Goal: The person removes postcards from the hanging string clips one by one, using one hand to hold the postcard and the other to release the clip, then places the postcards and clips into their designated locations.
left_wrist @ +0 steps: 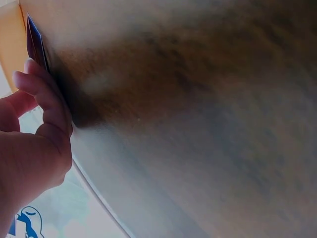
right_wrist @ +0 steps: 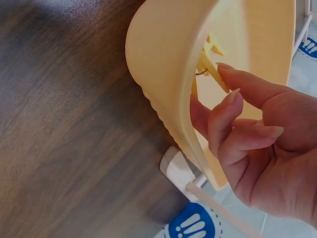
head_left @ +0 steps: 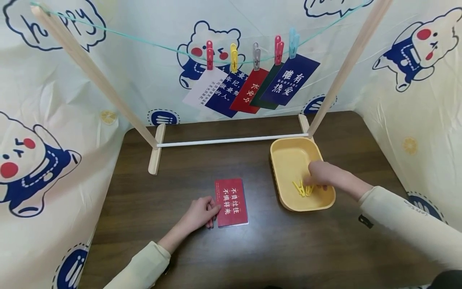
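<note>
Glossy red card (head_left: 231,202), smooth yellow plastic tray (head_left: 288,158), dark wood-grain table (head_left: 288,245)

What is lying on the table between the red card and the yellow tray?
Nothing: in the head view only bare dark wood of the table shows between the red card and the yellow tray.

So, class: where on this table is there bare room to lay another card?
Bare wood lies between the white rod and the red card, left of the left hand, and along the near edge. It is crowded at the yellow tray, where the right hand reaches the yellow clothespins.
</note>
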A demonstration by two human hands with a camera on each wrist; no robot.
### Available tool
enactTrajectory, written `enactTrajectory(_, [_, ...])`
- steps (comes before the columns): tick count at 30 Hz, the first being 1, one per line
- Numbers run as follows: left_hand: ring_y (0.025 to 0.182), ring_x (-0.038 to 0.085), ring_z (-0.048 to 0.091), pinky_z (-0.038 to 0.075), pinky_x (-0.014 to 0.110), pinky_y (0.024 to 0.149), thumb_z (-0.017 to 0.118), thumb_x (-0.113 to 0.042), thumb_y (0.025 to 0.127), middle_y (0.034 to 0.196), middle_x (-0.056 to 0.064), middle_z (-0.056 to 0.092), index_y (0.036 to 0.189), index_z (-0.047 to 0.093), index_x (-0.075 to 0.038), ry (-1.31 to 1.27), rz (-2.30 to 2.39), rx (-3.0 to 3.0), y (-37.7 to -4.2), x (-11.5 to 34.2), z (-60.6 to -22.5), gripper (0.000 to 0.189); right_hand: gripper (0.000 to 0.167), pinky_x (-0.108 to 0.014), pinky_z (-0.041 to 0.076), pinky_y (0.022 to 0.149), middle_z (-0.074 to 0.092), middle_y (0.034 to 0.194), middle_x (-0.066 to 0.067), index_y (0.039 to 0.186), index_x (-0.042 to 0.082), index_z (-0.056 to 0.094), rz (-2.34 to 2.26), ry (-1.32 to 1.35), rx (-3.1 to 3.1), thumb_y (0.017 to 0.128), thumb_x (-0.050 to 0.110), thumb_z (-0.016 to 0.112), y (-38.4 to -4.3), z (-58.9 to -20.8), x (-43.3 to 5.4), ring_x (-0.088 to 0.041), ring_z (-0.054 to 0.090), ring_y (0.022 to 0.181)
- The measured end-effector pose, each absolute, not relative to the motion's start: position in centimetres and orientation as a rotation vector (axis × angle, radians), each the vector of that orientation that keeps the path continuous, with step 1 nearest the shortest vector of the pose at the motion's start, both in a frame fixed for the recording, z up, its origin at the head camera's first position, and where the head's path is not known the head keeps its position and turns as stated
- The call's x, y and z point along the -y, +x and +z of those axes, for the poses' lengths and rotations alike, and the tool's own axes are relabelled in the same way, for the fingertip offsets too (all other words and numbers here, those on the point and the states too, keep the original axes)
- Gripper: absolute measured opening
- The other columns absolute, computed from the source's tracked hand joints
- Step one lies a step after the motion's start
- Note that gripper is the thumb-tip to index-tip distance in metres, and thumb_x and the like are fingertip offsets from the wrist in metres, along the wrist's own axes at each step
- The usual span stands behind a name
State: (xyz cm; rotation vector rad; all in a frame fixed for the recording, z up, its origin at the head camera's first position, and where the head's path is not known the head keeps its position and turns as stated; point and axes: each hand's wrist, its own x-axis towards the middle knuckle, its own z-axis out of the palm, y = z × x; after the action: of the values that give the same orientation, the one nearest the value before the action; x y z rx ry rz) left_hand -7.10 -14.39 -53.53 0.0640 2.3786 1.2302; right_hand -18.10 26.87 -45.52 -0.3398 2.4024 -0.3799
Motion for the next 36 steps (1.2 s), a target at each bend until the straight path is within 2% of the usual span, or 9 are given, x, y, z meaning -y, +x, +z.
enactTrajectory(6, [0.045,0.015,0.06,0.052,0.029,0.044,0.069,-0.024,0.102,0.06,0.002,0.063,0.085,0.06,-0.008,0.069,1.272,-2.379,-6.7,14.6,-53.6,0.025,0.031,-0.026,0.044,0.049,0.055,0.067,-0.005,0.083,0.006,0.058,-0.323,-0.325,-2.419,0.099,0.031,0.07,-18.0,-45.0,-26.3,-0.018,0.055,0.052])
enactTrajectory(12, [0.046,0.015,0.061,0.052,0.029,0.045,0.068,-0.025,0.103,0.063,0.005,0.065,0.086,0.061,-0.008,0.083,1.319,-2.366,-6.4,14.8,-53.6,0.025,0.035,-0.028,0.042,0.054,0.057,0.07,-0.003,0.086,0.007,0.063,-0.219,-0.44,-2.533,0.099,0.039,0.068,-18.1,-43.5,-25.2,-0.017,0.054,0.06])
enactTrajectory(16, [0.046,0.016,0.06,0.048,0.027,0.044,0.068,-0.023,0.103,0.064,0.007,0.065,0.089,0.063,-0.007,0.101,1.313,-2.389,-6.7,14.9,-52.7,0.021,0.037,-0.028,0.043,0.054,0.059,0.072,-0.001,0.098,0.004,0.071,-0.202,-0.539,-2.634,0.1,0.04,0.068,-18.1,-41.7,-23.8,-0.016,0.054,0.062])
enactTrajectory(20, [0.049,0.017,0.059,0.048,0.027,0.046,0.068,-0.019,0.102,0.067,0.01,0.066,0.093,0.066,-0.008,0.149,1.308,-2.512,-8.2,15.2,-50.5,0.015,0.034,-0.03,0.047,0.052,0.064,0.075,-0.001,0.108,0.003,0.073,-0.283,-0.662,-2.751,0.103,0.036,0.065,-18.3,-38.3,-22.2,-0.016,0.056,0.06])
enactTrajectory(27, [0.064,0.013,0.059,0.052,0.028,0.058,0.071,-0.019,0.1,0.078,0.001,0.067,0.098,0.069,-0.008,0.385,1.298,-2.811,-12.0,16.6,-45.0,0.011,0.023,-0.033,0.051,0.059,0.066,0.074,0.002,0.102,0.012,0.074,-0.462,-0.87,-2.904,0.105,0.032,0.063,-18.5,-30.7,-19.3,-0.014,0.058,0.063])
enactTrajectory(30, [0.072,0.014,0.061,0.054,0.029,0.065,0.07,-0.019,0.101,0.086,0.001,0.07,0.104,0.071,-0.008,0.469,1.308,-2.927,-13.8,17.2,-42.2,0.011,0.02,-0.034,0.051,0.061,0.067,0.075,0.001,0.102,0.012,0.073,-0.518,-0.956,-2.952,0.105,0.029,0.063,-19.2,-27.4,-17.5,-0.016,0.059,0.065])
enactTrajectory(36, [0.076,0.022,0.066,0.053,0.03,0.066,0.068,-0.014,0.102,0.099,0.011,0.073,0.109,0.07,-0.002,0.561,1.458,-3.169,-18.7,17.6,-36.1,0.014,0.027,-0.035,0.053,0.07,0.073,0.095,-0.009,0.115,0.008,0.071,-0.584,-1.015,-3.041,0.106,0.031,0.061,-21.8,-20.7,-14.1,-0.023,0.063,0.08])
